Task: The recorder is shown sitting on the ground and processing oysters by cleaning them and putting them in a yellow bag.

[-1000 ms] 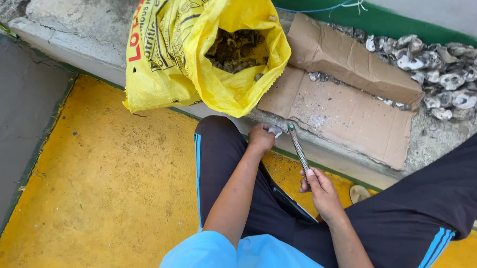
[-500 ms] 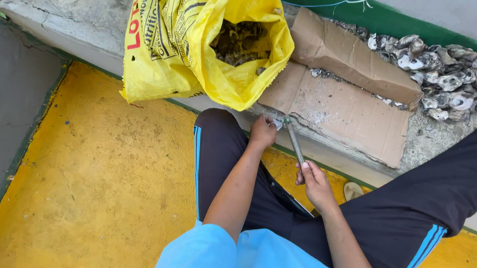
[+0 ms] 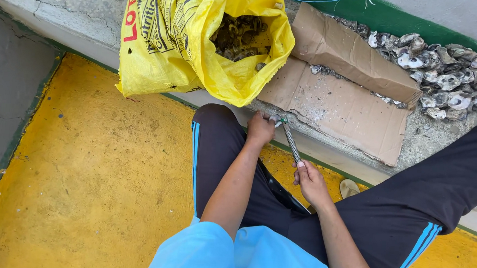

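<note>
Right hand [image 3: 310,180] grips metal tool [image 3: 290,140], tip pointing away.

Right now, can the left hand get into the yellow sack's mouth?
Probably yes. The left hand sits just below the open mouth of the yellow sack, nothing between them, but it is gripping something small at the tip of the metal tool.

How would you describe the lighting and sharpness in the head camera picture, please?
Head view: soft, even daylight with no hard shadows or glare; the yellow sack and shell pile are sharp; the left hand and right hand on the metal rod show little blur; edges bend slightly, wide-angle.
</note>
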